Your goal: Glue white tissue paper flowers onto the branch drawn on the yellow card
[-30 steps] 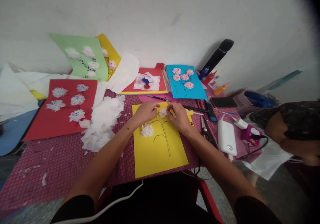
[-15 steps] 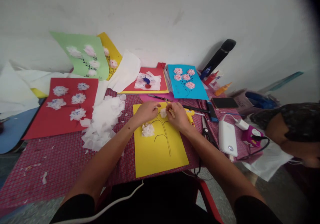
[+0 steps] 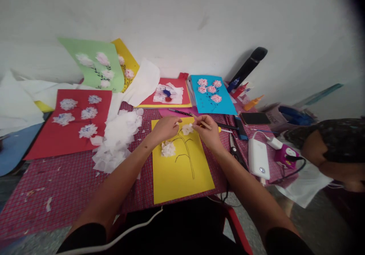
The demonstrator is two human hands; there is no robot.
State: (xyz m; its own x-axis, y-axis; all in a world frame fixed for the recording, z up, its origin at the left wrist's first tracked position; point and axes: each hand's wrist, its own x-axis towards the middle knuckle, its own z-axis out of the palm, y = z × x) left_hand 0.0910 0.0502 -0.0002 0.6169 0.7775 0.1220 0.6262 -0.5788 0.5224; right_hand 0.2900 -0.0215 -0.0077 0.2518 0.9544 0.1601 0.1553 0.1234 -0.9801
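Note:
A yellow sheet [image 3: 176, 179] with a pencil-drawn branching stem lies before me. On its left part sits a white tissue-paper flower [image 3: 168, 149], and a second tissue flower [image 3: 187, 129] is near the top between my hands. My right hand [image 3: 209, 133] grips a thin wooden stick [image 3: 205, 125] that slants up past the second flower. My left hand [image 3: 167, 129] hovers at the sheet's upper left, thumb and fingers closed together; a small white bit shows at the tips, too small to name. A pile of white tissue pieces [image 3: 121, 133] lies left of the sheet.
To the left is a red sheet [image 3: 45, 141] with finished flowers; a blue sheet [image 3: 199, 103] stands behind. Scissors [image 3: 235, 150], a power bank [image 3: 258, 158], a phone [image 3: 256, 118] and a glue bottle [image 3: 253, 102] are at the right. Another person's arm [image 3: 322, 152] is at the far right.
My right hand has shifted slightly right and down with the stick, uncovering more of the upper tissue flower. My left hand stays nearly in place, fingers still together.

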